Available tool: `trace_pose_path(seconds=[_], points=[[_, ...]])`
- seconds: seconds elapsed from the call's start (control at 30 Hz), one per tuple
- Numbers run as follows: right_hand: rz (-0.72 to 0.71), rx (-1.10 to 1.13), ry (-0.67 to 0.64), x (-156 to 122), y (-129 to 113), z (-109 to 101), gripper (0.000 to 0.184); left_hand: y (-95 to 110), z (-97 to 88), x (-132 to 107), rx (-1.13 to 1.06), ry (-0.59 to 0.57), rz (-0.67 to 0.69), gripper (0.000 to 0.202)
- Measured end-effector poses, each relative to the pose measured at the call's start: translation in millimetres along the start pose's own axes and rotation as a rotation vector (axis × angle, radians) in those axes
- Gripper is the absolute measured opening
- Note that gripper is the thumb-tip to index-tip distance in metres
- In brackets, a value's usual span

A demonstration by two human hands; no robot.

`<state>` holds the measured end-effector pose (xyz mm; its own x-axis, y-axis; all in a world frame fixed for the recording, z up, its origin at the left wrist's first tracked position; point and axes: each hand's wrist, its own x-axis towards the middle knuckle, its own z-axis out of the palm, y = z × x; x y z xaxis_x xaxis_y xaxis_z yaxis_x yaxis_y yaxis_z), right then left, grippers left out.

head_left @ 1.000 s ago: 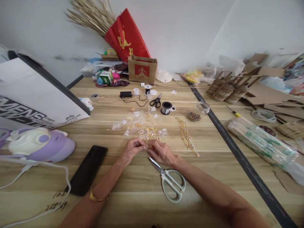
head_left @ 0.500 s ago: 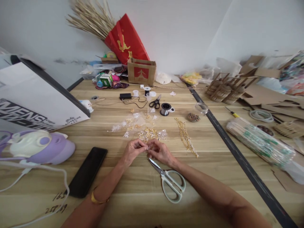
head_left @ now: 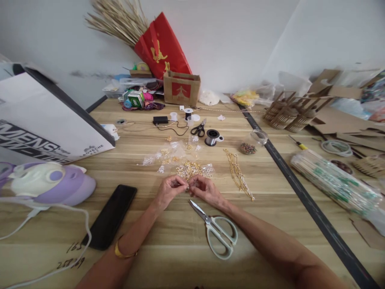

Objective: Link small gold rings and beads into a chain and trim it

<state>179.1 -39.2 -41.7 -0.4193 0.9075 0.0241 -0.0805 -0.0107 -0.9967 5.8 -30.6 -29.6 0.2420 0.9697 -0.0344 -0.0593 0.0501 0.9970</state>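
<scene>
Right hand (head_left: 207, 192) has shifted slightly farther beyond scissors (head_left: 207, 220); its fingertips and left hand (head_left: 167, 191) pinch a small piece (head_left: 187, 188)

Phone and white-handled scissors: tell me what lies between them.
In the head view, the left forearm lies between the phone and the white-handled scissors.

Wood-grained tabletop (head_left: 168, 249) under pale-handled scissors (head_left: 208, 220), black phone (head_left: 111, 216), gold chains (head_left: 237, 174), wire spool (head_left: 211, 139), glittering pile of small pieces (head_left: 189, 170).

Left hand (head_left: 168, 192) and right hand (head_left: 207, 192) pinching a tiny piece (head_left: 187, 188), glittering pile (head_left: 190, 168) beyond, scissors (head_left: 210, 223) nearer
</scene>
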Motion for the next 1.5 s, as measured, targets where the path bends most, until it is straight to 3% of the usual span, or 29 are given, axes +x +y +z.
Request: trace_pose_path(seconds=[0.37, 0.7, 1.5], points=[[-0.002, -0.138, 0.104, -1.8, 9.6, 0.6, 0.020, -2.6, 6.6, -4.5, 0.158, 0.064, 0.118, 0.007], [-0.249, -0.553, 0.186, -3.7, 6.1, 2.4, 0.014, -9.2, 11.0, -4.6, 0.198, 0.130, 0.143, 0.006], [-0.257, -0.543, 0.091, -6.3, 9.3, 2.5, 0.007, -8.4, 6.4, -6.0, 0.330, 0.076, 0.271, 0.006]])
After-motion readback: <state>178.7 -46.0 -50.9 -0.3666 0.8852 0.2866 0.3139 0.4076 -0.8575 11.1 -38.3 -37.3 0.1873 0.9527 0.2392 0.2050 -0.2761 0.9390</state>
